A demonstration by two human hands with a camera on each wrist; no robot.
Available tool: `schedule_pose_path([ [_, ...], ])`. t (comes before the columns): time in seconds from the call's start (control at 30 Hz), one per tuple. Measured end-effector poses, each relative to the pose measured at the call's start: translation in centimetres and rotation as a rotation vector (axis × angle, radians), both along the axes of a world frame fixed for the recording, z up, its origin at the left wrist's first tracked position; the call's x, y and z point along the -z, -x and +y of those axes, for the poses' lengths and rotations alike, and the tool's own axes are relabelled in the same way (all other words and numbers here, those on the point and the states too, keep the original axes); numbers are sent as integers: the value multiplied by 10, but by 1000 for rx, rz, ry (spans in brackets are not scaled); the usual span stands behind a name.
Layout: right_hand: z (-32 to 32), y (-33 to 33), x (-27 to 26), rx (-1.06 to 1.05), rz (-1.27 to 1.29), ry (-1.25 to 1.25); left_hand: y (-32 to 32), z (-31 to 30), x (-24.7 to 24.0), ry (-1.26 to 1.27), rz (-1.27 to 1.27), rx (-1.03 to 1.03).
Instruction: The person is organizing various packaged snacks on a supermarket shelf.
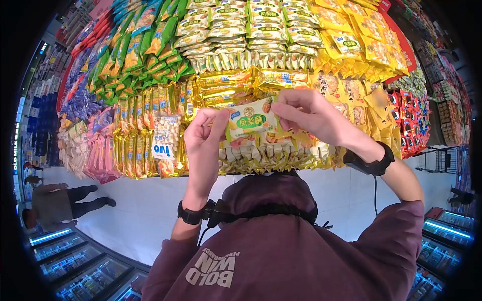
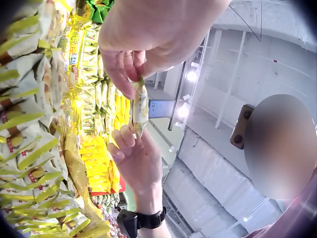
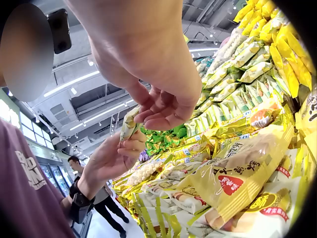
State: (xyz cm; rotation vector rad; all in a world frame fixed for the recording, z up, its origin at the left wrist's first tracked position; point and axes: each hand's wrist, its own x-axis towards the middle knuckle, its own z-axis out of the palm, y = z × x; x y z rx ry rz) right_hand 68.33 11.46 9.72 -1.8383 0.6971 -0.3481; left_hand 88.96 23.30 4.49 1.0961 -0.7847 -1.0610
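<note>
A small cream-and-green pineapple cake packet point(image 1: 252, 120) is held up flat between both hands, its printed front with a pineapple picture facing the head camera. My left hand point(image 1: 205, 134) pinches its left end between thumb and fingers. At the opposite end, the upper right corner is pinched by my right hand point(image 1: 312, 116). In the left wrist view the packet point(image 2: 140, 106) shows edge-on between the two hands. Behind and below it lie rows of gold-wrapped snacks point(image 1: 224, 85) and pale packets point(image 1: 266, 156).
A tiered display carries green packets point(image 1: 163, 37), white-and-green packets point(image 1: 266, 17) and yellow packets point(image 1: 374, 45). A clear bag of round white snacks point(image 1: 166, 135) lies on the gold ones. Another person point(image 1: 60, 200) stands at the left; a shopping cart point(image 1: 442, 159) is at the right.
</note>
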Motion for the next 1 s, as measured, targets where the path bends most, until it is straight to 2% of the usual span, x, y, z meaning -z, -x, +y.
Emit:
schedule_pose_path([
  [0.03, 0, -1, 0, -23, -10, 4, 0, 0, -1, -4, 75, 2],
  [0.13, 0, -3, -3, -54, 54, -76, -1, -4, 1, 29, 93, -17],
  [0.23, -2, -3, -6, -77, 47, -49, 2, -5, 0, 38, 106, -32],
  [0.33, 1, -5, -8, -30, -24, -64, 6, -2, -8, -35, 139, 29],
  [0.43, 1, -6, -7, -41, -44, -73, 2, 3, 0, -72, 18, 139],
  [0.53, 2, -5, -5, -29, -44, -65, -1, 4, 5, -25, -48, 78],
  [0.63, 7, -3, -16, -16, 36, -159, 6, 5, -2, 1, -76, 40],
  [0.73, 1, 4, -10, -78, 135, -46, 9, 3, 0, 20, -47, 58],
  [0.83, 0, 3, 4, 22, -45, 343, 10, 1, -5, 17, -22, 67],
  [0.87, 2, 5, 0, 69, -8, 467, 10, -1, -5, 21, -36, 74],
  [0.97, -5, 0, -8, -48, -116, 848, 11, -6, -6, 22, -66, 95],
  [1.0, -5, -1, -9, -71, -112, 840, 13, -8, -7, 15, -65, 101],
])
